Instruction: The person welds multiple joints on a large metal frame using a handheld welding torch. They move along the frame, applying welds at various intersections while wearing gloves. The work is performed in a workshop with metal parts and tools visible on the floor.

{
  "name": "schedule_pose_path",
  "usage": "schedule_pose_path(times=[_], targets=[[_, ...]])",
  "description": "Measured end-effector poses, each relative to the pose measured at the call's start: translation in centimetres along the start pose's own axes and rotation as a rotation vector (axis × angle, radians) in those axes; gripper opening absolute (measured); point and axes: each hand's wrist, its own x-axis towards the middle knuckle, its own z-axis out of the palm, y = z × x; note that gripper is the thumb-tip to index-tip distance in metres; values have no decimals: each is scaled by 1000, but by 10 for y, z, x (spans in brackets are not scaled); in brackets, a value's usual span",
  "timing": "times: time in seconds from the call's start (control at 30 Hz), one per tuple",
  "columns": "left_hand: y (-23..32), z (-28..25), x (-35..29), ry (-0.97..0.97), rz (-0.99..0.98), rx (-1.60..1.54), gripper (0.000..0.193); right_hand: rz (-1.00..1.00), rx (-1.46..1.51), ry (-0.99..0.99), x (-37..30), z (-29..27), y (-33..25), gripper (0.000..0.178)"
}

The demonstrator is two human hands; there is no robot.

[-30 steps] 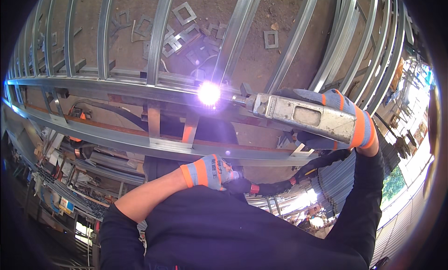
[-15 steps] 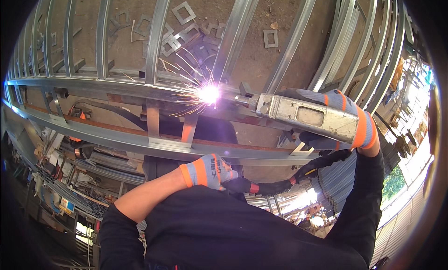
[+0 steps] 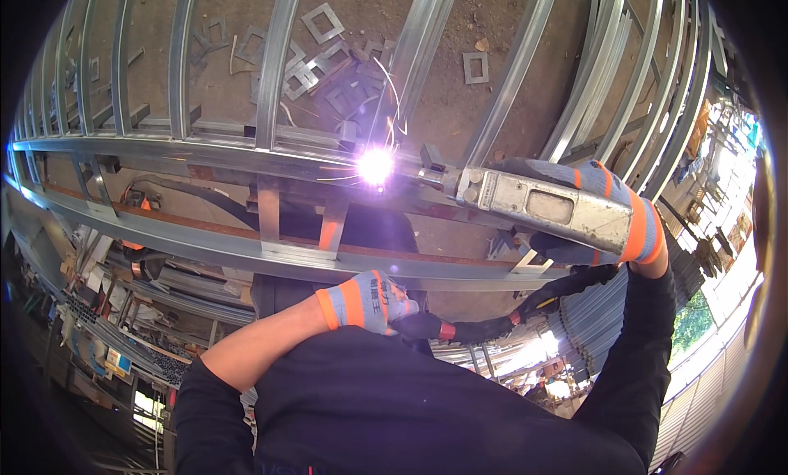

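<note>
My right hand (image 3: pixel 611 188), in a grey and orange glove, is wrapped round a scuffed silver welding gun (image 3: pixel 554 208). Its nozzle points left at a steel rail (image 3: pixel 222 153), where a glaring white-purple weld spot (image 3: pixel 375 166) hides the metal under it. A few thin sparks and bright streaks fly off that spot. Close to my body, my left hand (image 3: pixel 365 301), gloved alike, is closed on a black cable (image 3: pixel 480 331) that runs right toward the gun. The fingers of my right hand are partly hidden behind the gun body.
Upright metal bars (image 3: pixel 279 60) rise from the rail across the far side. A second, nearer rail (image 3: pixel 209 243) runs below it. Square metal plates (image 3: pixel 322 22) lie scattered on the dirt floor. At the left are stacked metal tubes (image 3: pixel 205 298); corrugated sheets (image 3: pixel 587 319) stand at right.
The gun and its weld spot have shifted slightly right along the rail. The wide spray of sparks has shrunk to a few streaks. My left hand has stayed in place.
</note>
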Motion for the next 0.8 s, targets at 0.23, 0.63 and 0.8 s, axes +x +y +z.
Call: schedule_pose_path(times=[0.23,0.63,0.8], targets=[[-4,2,-2,36,42,-61,40,70,14,-5,-6,-4,-1,73],[-11,10,-4,46,109,-135,46,4,-33,94,12,2,-45,64],[-5,11,3,-9,65,15,45,31,-183,192,12,15,-71,78]])
